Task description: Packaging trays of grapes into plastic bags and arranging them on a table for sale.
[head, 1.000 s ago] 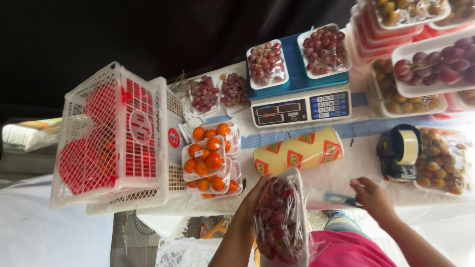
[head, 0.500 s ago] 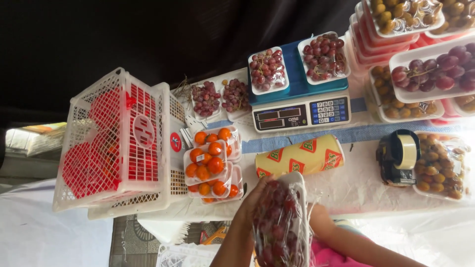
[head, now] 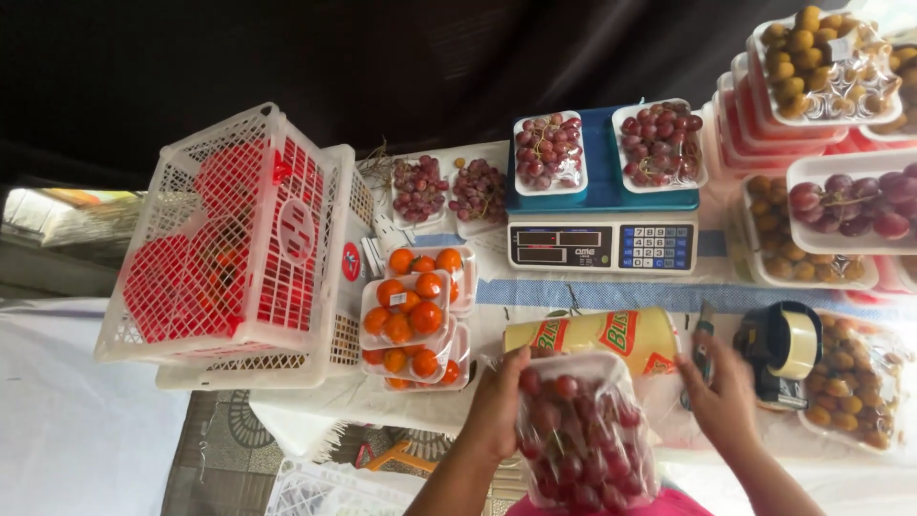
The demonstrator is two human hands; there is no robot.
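Head view, present state. The left hand [head: 499, 406] is cupped against the left edge of a white tray of red grapes [head: 585, 435], fingers curled along its rim. The tray is covered in clear film and sits tilted at the near edge of the bench [head: 669, 368], just in front of the person. The right hand [head: 723, 399] lies to the right of the tray, fingers loosely spread over the trailing film; whether it pinches the film cannot be told. A small dark tool [head: 704, 342] rests just beyond that hand. The yellow film roll [head: 597, 334] lies touching the far side of the tray.

Progress, as judged: film already covers the grapes, so wrapping appears well advanced; the film at the right side looks loose and still to be smoothed down. Finished orange-fruit trays [head: 413, 311] stand stacked to the left. Two grape trays wait unwrapped on the blue scale [head: 604, 215]. The tape dispenser [head: 783, 349] stands to the right.

Change from the earlier frames: the tray, held nearly on edge half a second ago, now lies flatter with its top facing up. The right hand, then tucked behind the tray, has come out to the right side. The tool it held one second ago is no longer in its grip.
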